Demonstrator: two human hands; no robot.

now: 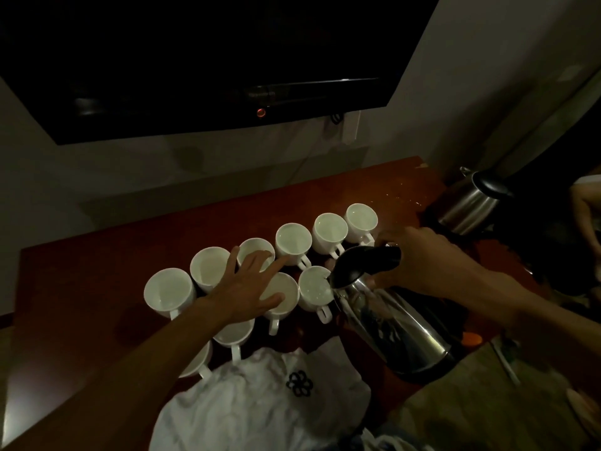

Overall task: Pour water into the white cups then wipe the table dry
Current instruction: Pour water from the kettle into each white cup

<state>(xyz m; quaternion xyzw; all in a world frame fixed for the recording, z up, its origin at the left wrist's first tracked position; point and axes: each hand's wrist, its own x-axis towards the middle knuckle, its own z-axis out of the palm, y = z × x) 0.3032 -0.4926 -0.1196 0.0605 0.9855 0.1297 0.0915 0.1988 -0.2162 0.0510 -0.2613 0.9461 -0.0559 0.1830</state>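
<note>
Left hand (250, 288) flat over cups (294, 237), right hand (419, 262) round tilted kettle (390, 323)

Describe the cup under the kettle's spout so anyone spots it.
On the red-brown wooden table, white ceramic cups stand in two rows. This white cup ends the nearer row's right side, alone beneath the tilted steel kettle in the right hand.

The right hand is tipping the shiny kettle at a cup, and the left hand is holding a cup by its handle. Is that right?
Not quite. In the head view the left hand is spread open over the white cups, holding no handle. The right hand is tipping the shiny kettle at a cup.
</note>
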